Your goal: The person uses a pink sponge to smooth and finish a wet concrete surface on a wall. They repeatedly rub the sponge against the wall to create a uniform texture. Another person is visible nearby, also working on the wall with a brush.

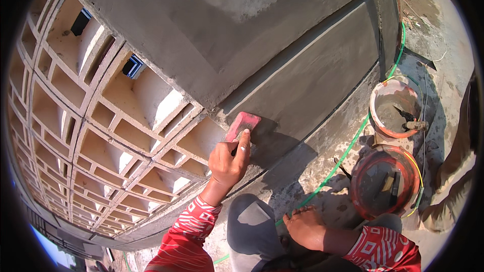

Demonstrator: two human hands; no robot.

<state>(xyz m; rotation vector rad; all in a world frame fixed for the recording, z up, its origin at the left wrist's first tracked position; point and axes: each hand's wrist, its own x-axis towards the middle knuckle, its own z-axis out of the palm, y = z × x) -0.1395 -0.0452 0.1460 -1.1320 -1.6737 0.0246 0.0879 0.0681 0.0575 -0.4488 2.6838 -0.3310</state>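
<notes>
My left hand (229,163) is closed round a small pink rectangular float (244,124), with the index finger stretched along it. The float lies against the grey plastered wall (297,95), at its corner beside the pale breeze-block screen (142,156); its handle is hidden by my fingers. A dark recessed groove (302,38) runs across the plaster above. Lower right, my right hand (306,227) hangs loosely by my knees with its fingers slightly bent and apart. Nothing shows in it.
A green hose (335,168) runs along the stained concrete ground. At the right stand an orange-rimmed bucket (374,113) with a tool across its edge and a red bucket (357,186) with water and tools inside. Brown crumpled material (451,179) lies at the far right.
</notes>
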